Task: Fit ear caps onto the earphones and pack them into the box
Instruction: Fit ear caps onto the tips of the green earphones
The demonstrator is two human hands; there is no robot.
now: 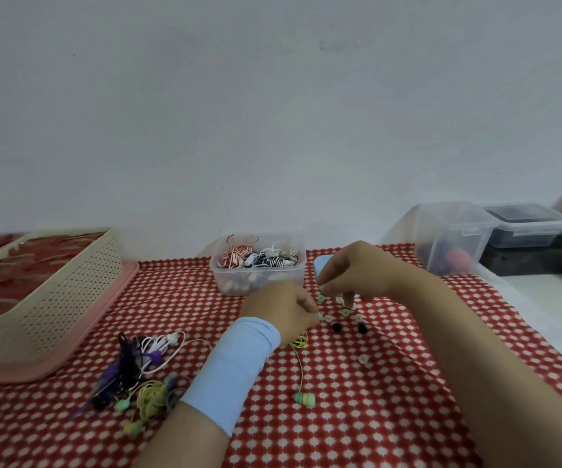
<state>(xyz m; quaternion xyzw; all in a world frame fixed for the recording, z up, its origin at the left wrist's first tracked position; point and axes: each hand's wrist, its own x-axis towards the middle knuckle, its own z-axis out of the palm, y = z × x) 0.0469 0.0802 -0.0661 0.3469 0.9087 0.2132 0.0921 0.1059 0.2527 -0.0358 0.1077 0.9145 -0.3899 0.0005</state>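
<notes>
My left hand [277,312], with a light blue sleeve on the wrist, is closed on a yellow-green earphone. The earphone's cable [301,366] trails down to a loose green bud [304,399] on the cloth. Just right of that hand lie several small ear caps: green [321,298], white [327,318] and black [336,327]. My right hand [357,271] hovers over them with its fingertips down at a pale cap [340,300]; whether it grips the cap is unclear. Behind both hands, a clear plastic box [272,282] holds coiled earphones.
A tangle of purple, white and yellow earphones [137,363] lies at the front left. A beige basket [70,298] sits on a pink tray [117,298] at far left. A blue flat object [323,263] peeks out behind my right hand. Clear lidded containers [451,238] stand at right.
</notes>
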